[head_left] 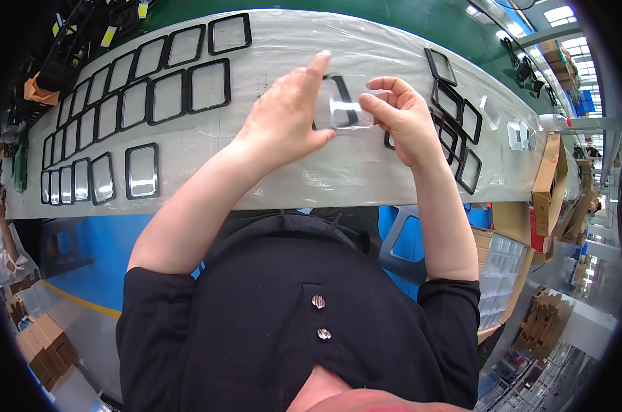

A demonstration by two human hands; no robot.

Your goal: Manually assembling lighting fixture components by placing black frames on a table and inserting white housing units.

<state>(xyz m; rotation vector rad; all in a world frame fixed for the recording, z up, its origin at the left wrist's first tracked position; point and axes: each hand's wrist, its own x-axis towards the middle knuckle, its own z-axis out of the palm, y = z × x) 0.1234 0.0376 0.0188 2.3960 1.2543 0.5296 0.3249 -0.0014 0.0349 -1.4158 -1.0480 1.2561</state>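
A clear rectangular panel (357, 118) is in front of me over the table, its right edge between the thumb and forefinger of my right hand (408, 122). My left hand (283, 113) is at the panel's left side, fingers stretched out and thumb spread apart; whether it touches the panel I cannot tell. Behind and through the panel shows a black rectangular frame (342, 96), partly covered by my left hand. To the right of my right hand lies a loose, overlapping pile of black frames (448, 103).
Rows of black frames (168, 95) lie on the left half of the plastic-covered table (269, 184). Small clear pieces (518, 136) lie at the right end. An open carton of clear, divided trays (500, 275) stands at lower right. Another person (8, 247) is at far left.
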